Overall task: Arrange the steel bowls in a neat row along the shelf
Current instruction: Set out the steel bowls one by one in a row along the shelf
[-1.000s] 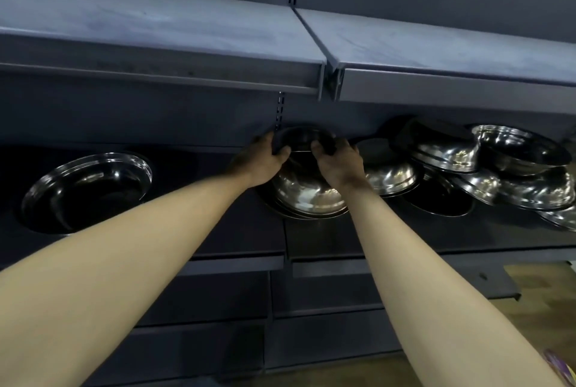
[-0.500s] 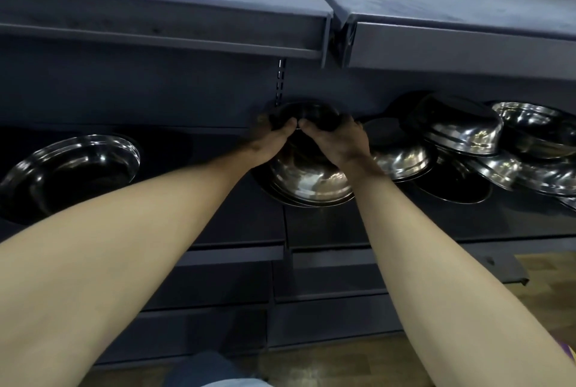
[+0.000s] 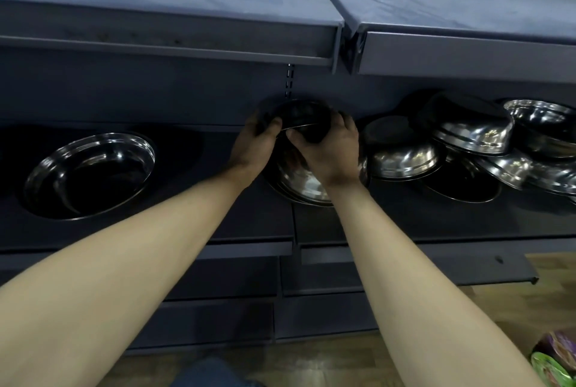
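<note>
Both hands, left (image 3: 254,149) and right (image 3: 332,153), stayed curled round the centre bowl (image 3: 304,120), with the heap (image 3: 473,149) at three o'clock still unsorted.

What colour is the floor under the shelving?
Light brown wood-grain floor, clearest at lower right of the head view.

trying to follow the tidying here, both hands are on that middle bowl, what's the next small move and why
Probably lift the middle bowl and carry it left into the bare stretch of shelf toward the lone bowl. Both the left hand and right hand grip it, and the pile of bowls on its right is jumbled.
</note>
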The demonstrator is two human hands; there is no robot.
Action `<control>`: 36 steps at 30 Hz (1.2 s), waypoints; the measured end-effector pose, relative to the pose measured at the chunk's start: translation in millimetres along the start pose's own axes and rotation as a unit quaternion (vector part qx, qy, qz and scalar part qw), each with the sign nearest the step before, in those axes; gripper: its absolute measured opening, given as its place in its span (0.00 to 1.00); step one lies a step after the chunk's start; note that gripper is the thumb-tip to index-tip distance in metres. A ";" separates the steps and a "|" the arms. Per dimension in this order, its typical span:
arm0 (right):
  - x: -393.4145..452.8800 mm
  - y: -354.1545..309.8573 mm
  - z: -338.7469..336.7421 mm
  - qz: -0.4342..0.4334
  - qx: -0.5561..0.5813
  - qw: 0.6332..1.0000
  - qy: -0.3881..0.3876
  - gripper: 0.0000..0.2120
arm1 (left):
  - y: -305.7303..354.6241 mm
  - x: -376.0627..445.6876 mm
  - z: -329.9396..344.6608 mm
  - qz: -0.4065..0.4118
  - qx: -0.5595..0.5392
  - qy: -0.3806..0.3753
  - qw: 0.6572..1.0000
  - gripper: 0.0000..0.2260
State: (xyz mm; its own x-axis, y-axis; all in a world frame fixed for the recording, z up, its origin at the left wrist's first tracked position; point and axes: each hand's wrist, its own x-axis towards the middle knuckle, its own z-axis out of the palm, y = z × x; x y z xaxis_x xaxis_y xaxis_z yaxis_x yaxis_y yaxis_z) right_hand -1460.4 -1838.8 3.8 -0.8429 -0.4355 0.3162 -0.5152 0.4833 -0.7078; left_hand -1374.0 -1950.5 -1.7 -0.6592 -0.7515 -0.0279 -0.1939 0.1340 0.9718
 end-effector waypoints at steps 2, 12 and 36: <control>-8.6 -3.4 3.3 -0.011 0.013 1.000 -0.003 0.45 | -2.3 -5.1 -4.0 0.006 -0.010 0.018 1.000 0.22; -23.8 -23.3 -1.8 -0.033 0.123 0.985 0.112 0.25 | 9.9 -40.1 -15.5 0.138 0.022 0.057 0.989 0.33; -86.7 -78.6 14.9 0.183 0.313 0.929 -0.080 0.31 | -22.6 -108.1 -98.4 0.035 -0.009 0.129 0.991 0.39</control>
State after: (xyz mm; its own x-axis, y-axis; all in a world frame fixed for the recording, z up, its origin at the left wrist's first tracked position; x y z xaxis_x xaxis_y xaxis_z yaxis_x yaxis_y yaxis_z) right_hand -1344.5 -1850.3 22.6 -0.8842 -0.4600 -0.0809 0.0348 0.1077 -0.9936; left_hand -1226.9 -1935.9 2.4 -0.4625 -0.8812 0.0977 -0.1399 0.1814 0.9734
